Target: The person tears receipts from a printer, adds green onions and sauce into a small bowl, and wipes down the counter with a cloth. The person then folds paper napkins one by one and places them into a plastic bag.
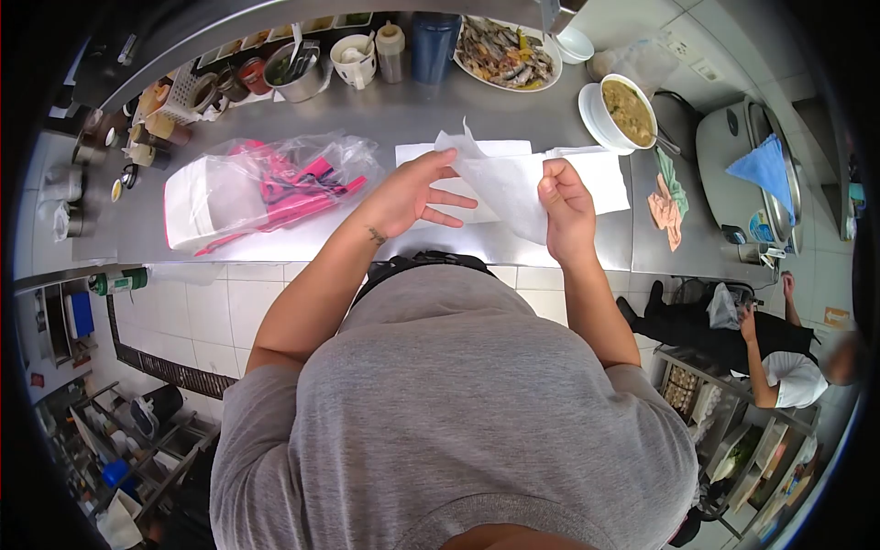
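Pinched in my right hand [569,209], between thumb and curled fingers, is the right edge of a thin white paper sheet [502,183]. The sheet is lifted and bent, one corner pointing up. My left hand [420,194] is at the sheet's left side with its fingers spread; a fingertip lies close to the paper, and I cannot tell whether it touches. Beneath the hands, more white paper [600,174] lies flat on the steel counter [385,115]. Left of my left hand is a clear plastic bag [266,188] with pink-and-white packaging.
Along the back stand a metal pot [295,78], a mug [354,64], a blue container [434,50] and a platter of fish [506,57]. A soup bowl [628,112] and cloths [667,206] are on the right. Another person [733,339] is at far right, holding a plastic bag.
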Demonstrator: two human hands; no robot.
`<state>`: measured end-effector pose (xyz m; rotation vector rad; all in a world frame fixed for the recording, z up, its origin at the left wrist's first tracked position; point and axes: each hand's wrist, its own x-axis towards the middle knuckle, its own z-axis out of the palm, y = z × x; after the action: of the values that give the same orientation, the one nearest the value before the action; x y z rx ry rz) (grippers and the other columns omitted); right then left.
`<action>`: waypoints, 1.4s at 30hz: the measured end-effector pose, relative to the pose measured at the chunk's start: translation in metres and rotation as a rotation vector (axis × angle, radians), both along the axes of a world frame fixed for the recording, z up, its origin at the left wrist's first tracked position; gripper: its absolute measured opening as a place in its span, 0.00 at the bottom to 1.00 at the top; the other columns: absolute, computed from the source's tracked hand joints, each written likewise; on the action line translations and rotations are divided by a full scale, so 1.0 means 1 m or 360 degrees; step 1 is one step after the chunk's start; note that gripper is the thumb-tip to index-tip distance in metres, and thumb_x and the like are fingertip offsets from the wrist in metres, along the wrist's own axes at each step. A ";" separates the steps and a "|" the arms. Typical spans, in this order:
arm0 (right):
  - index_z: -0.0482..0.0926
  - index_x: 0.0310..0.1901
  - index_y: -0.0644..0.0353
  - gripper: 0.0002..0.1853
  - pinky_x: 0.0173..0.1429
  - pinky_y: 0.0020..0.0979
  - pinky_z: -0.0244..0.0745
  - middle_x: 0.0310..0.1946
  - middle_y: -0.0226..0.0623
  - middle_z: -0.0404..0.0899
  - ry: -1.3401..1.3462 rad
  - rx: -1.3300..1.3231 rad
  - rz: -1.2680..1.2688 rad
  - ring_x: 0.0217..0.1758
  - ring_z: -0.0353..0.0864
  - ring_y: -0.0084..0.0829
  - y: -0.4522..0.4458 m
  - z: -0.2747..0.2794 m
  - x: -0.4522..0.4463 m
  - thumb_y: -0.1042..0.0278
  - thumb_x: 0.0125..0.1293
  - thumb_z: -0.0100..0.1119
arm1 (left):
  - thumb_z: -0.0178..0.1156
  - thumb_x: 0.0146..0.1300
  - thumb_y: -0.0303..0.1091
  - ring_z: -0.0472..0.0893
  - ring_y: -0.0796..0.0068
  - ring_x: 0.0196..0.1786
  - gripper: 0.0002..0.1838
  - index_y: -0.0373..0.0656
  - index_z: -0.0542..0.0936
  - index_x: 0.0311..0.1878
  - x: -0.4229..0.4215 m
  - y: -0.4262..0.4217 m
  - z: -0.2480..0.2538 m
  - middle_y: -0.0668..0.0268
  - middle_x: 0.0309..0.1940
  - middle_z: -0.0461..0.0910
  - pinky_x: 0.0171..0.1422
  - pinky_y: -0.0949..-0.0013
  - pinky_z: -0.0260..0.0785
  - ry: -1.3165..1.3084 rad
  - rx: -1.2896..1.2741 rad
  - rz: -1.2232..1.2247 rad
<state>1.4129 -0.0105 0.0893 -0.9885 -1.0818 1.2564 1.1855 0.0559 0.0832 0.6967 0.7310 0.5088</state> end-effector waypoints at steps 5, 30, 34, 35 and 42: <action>0.73 0.41 0.58 0.04 0.43 0.17 0.58 0.31 0.19 0.66 -0.0233 -0.0045 0.0161 0.35 0.61 0.13 -0.006 0.003 -0.005 0.69 0.70 0.55 | 0.55 0.64 0.38 0.82 0.57 0.48 0.24 0.37 0.69 0.61 0.000 0.017 -0.024 0.54 0.54 0.75 0.48 0.58 0.78 0.0052 -0.0065 0.0205; 0.79 0.47 0.67 0.17 0.46 0.27 0.71 0.36 0.32 0.81 -0.0867 -0.0883 0.0184 0.39 0.77 0.25 0.054 -0.051 0.066 0.71 0.57 0.64 | 0.47 0.64 0.18 0.81 0.78 0.41 0.17 0.39 0.81 0.51 -0.054 0.014 -0.066 0.64 0.42 0.82 0.47 0.76 0.73 0.0331 0.0539 0.0696; 0.79 0.42 0.67 0.10 0.44 0.26 0.72 0.35 0.34 0.82 -0.0922 -0.0800 -0.0105 0.36 0.78 0.25 0.067 -0.120 0.074 0.75 0.59 0.61 | 0.48 0.68 0.31 0.81 0.73 0.40 0.17 0.35 0.79 0.53 -0.048 0.019 -0.112 0.61 0.42 0.83 0.47 0.71 0.73 0.0296 0.0273 0.0572; 0.79 0.42 0.68 0.10 0.44 0.27 0.72 0.35 0.36 0.82 -0.0959 -0.0722 -0.0199 0.36 0.78 0.26 0.070 -0.134 0.077 0.76 0.58 0.61 | 0.49 0.68 0.35 0.81 0.72 0.40 0.18 0.34 0.79 0.53 -0.045 0.023 -0.115 0.61 0.43 0.83 0.47 0.70 0.73 0.0239 0.0172 0.0570; 0.76 0.42 0.65 0.12 0.41 0.26 0.74 0.32 0.35 0.81 -0.1244 -0.0484 -0.0556 0.34 0.79 0.25 0.081 -0.147 0.066 0.78 0.57 0.64 | 0.59 0.58 0.37 0.80 0.71 0.36 0.21 0.35 0.80 0.52 -0.031 0.050 -0.123 0.61 0.39 0.82 0.44 0.69 0.74 0.0628 0.0171 0.0639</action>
<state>1.4786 0.0705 -0.0577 -1.9064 -1.2322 0.7542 1.1545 0.1057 -0.0400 0.7635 1.2337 0.7923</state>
